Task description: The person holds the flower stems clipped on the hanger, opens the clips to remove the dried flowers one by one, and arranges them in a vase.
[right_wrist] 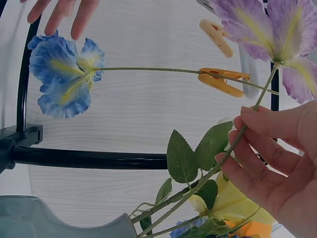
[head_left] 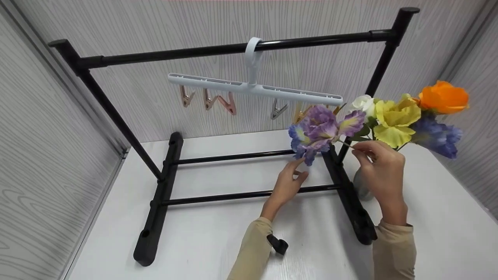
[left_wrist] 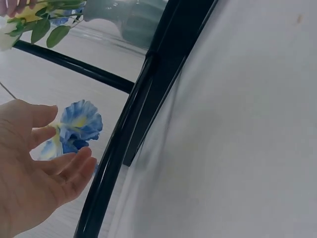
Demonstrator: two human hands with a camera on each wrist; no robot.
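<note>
Right hand (head_left: 379,167): fingers (right_wrist: 257,148) pinching a thin green stem (right_wrist: 233,148) just under the purple flower (head_left: 323,130), in front of the bouquet.
Left hand (head_left: 288,182): fingers (left_wrist: 67,168) loose and spread, holding nothing, tips just beside the lower blue bloom (right_wrist: 64,74), can't tell if actually touching.
Purple flower: up in the air at the right end of the rack (head_left: 233,48), leaning left from the bouquet.
Bouquet: yellow (head_left: 395,120), orange (head_left: 443,97), white (head_left: 363,103) and blue (head_left: 437,136) blooms, stems down in a grey vase (head_left: 360,188) mostly hidden behind the right hand.
Vase: on the tabletop (head_left: 218,241), right by the rack's right foot.
Rack: black, two low crossbars, standing on the white tabletop.
Hanger (head_left: 253,87): white, hooked on the top bar, with pink, grey and orange pegs (head_left: 225,103) hanging off it.
Small black bit (head_left: 278,245): on the tabletop by the left sleeve, no idea what it is.
</note>
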